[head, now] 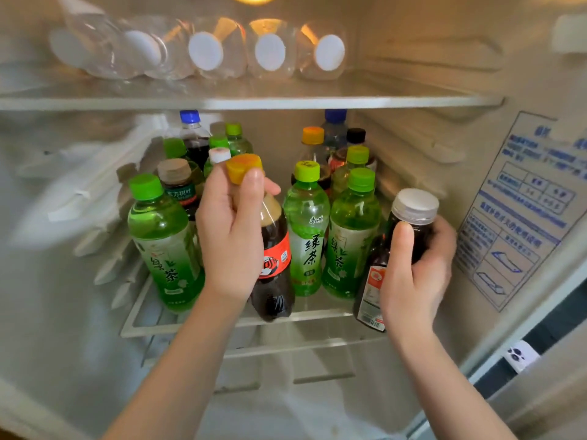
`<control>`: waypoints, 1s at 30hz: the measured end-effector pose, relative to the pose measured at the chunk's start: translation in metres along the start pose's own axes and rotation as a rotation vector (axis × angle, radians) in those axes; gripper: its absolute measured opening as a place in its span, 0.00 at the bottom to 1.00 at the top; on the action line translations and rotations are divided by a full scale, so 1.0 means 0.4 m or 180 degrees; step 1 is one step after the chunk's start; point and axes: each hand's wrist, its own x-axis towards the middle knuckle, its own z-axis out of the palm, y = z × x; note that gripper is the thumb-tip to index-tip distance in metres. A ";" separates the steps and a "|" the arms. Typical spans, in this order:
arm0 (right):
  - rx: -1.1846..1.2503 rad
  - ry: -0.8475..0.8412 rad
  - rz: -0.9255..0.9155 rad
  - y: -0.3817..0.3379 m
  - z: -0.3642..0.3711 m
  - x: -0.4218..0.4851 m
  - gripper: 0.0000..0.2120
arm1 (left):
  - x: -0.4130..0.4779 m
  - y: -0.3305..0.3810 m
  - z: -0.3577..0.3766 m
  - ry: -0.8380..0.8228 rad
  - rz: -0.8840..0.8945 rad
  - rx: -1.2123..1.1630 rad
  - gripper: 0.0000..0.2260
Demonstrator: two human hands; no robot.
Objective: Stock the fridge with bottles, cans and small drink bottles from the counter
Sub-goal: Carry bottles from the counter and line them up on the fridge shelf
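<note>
Sliding two more onto the middle shelf (pixel 190 325): the left hand (pixel 232 236) is wrapped tight round the neck of a yellow-capped dark drink bottle (pixel 273 249) whose base sits at the shelf's front lip, and the right hand (pixel 416 271) is curled round a silver-capped dark bottle (pixel 413 217) at the front right corner, looks not quite set down yet. Next bit, I reckon, is nudging both into the front gaps without toppling the row, pretty tight. Count already in: seven green tea bottles (pixel 306 217), two blue caps, one each orange, black, brown and white, plus what looks like five water bottles (pixel 205 50) lying up top.
</note>
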 end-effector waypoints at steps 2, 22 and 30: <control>-0.0021 0.0067 -0.0122 0.000 0.007 0.009 0.13 | 0.003 -0.020 0.012 -0.0051 0.0014 0.0139 0.10; -0.1107 0.0103 -0.1948 0.102 0.034 0.052 0.22 | 0.013 -0.088 0.039 0.0128 0.0223 0.0654 0.20; -0.1354 0.0138 -0.2140 0.093 0.032 0.049 0.23 | 0.034 -0.069 0.016 -0.0330 0.0236 0.0768 0.25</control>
